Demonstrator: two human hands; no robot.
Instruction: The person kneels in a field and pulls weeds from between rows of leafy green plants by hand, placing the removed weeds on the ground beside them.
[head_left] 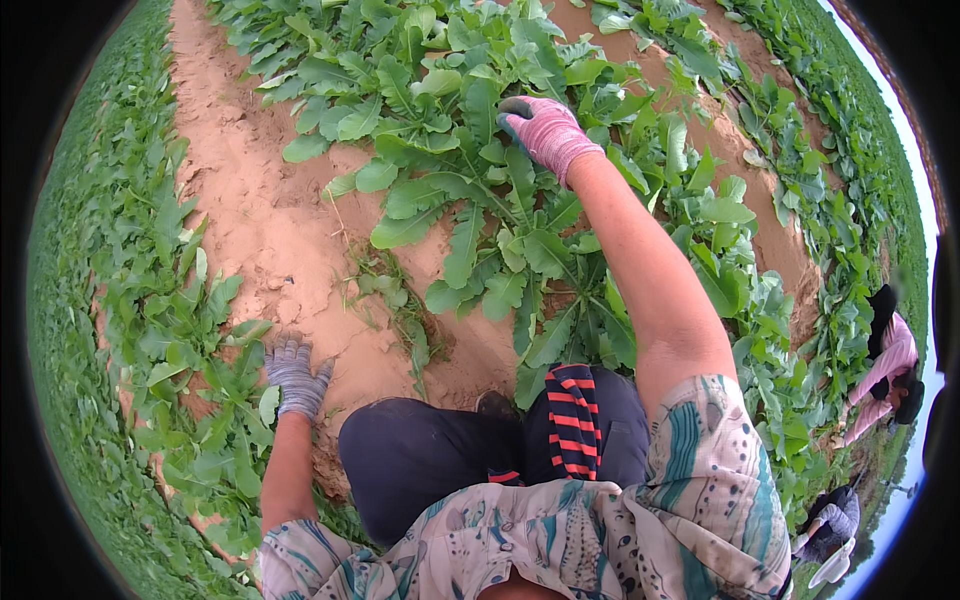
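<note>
My left hand (294,376), in a grey striped knit glove, rests on the bare soil with its fingers spread and holds nothing. It lies beside the leafy row on the left. My right hand (545,132), wearing a pink knit glove with a dark coated palm, reaches forward into the broad-leaved green plants (545,250). Its fingers curl down among the leaves. Leaves and the glove hide whatever is between the fingertips. A thin, wilted-looking clump of weeds (405,310) lies on the soil between my two hands.
A sandy furrow (255,220) runs between crop rows. My bent knees (425,460) are close to the plants, with a red-and-black striped cloth (573,420) at my right thigh. Two other people, one in a pink top (893,360), bend over rows at the right.
</note>
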